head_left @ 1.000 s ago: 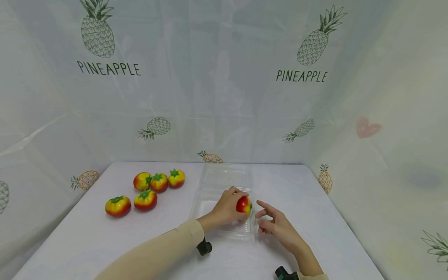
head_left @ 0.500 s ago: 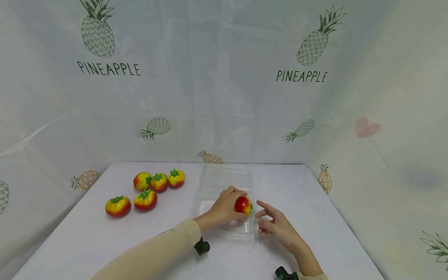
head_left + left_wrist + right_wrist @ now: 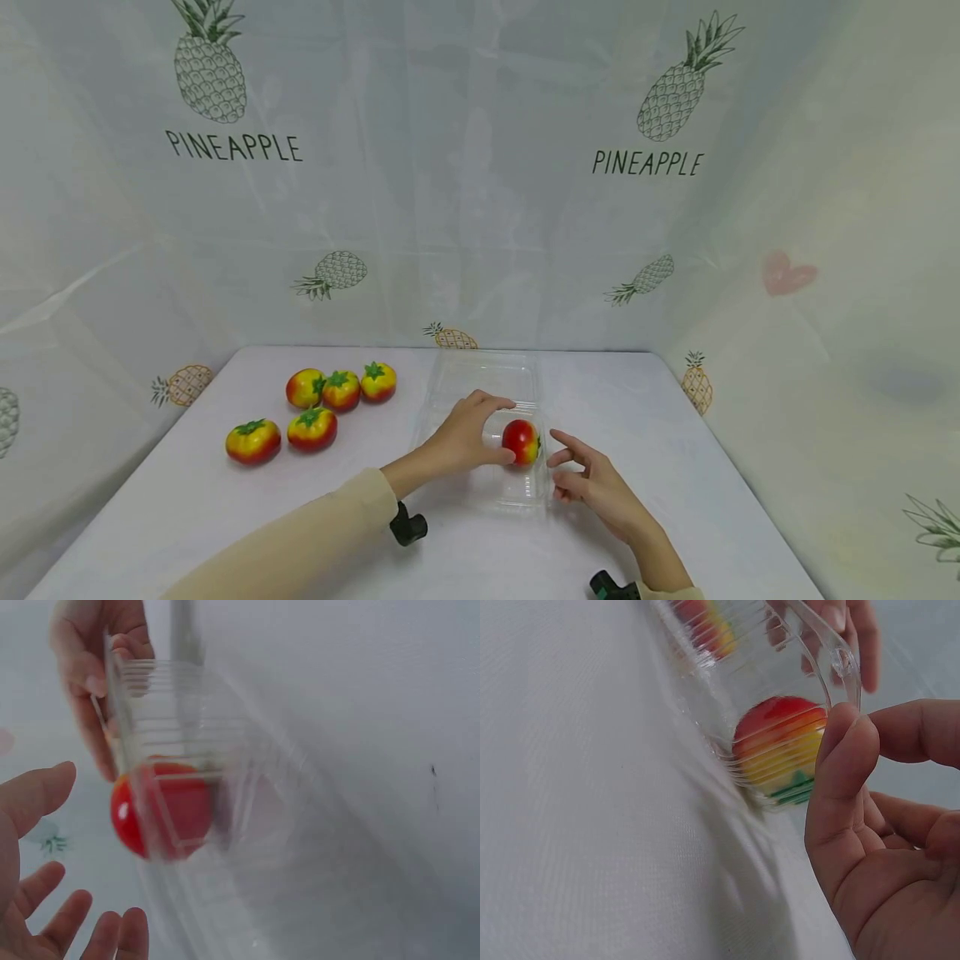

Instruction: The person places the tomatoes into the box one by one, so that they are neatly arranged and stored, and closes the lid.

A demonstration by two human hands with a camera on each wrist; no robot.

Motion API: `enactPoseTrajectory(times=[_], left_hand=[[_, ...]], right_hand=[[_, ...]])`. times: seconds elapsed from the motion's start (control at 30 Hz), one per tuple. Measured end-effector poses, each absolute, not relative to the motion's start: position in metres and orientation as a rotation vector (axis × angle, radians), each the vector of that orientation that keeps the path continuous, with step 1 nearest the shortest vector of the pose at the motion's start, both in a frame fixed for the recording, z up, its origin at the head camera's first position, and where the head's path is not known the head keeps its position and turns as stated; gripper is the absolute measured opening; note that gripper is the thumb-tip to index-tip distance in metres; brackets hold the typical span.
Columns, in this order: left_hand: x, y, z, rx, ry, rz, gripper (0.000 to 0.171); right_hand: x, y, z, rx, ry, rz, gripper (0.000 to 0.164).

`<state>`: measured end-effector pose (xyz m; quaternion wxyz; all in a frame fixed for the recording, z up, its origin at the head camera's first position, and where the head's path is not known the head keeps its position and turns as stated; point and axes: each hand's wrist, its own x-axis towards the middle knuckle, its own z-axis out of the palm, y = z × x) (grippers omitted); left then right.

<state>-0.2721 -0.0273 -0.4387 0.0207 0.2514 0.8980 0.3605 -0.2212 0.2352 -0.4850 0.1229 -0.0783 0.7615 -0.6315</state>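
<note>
A glossy red-and-yellow persimmon (image 3: pixel 521 442) lies on its side in the clear plastic container (image 3: pixel 498 497), against the right wall, its green calyx facing right. My left hand (image 3: pixel 459 437) is to its left, fingers and thumb spread, the thumb tip overlapping the fruit in the head view. In the left wrist view, a gap shows between that hand's fingers (image 3: pixel 64 919) and the persimmon. My right hand (image 3: pixel 600 492) stays at the container's right side. The right wrist view shows its thumb (image 3: pixel 847 742) and a finger pinching the clear rim.
Several more persimmons (image 3: pixel 312 429) lie on the white table (image 3: pixel 360 500) to the left. The container's lid (image 3: pixel 486 379) lies folded open toward the back. A second red-and-yellow patch (image 3: pixel 705 630) shows through the plastic. Pineapple-printed curtains (image 3: pixel 480 208) surround the table.
My left hand has let go of the persimmon, spread its fingers and drawn back to the left. The persimmon shifted slightly left and stays in the container. My right hand has not moved.
</note>
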Motion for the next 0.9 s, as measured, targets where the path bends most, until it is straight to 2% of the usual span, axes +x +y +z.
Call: enactPoseTrajectory(times=[0.6, 0.9], left_hand=[[-0.269, -0.122, -0.413, 0.645, 2.785, 1.282, 0.073], [-0.272, -0.178, -0.419, 0.618, 2.910, 1.259, 0.073]], right_hand=[[-0.222, 0.235, -0.484, -0.244, 2.227, -1.845, 0.072], [-0.222, 0.234, -0.483, -0.208, 2.221, -1.849, 0.072]])
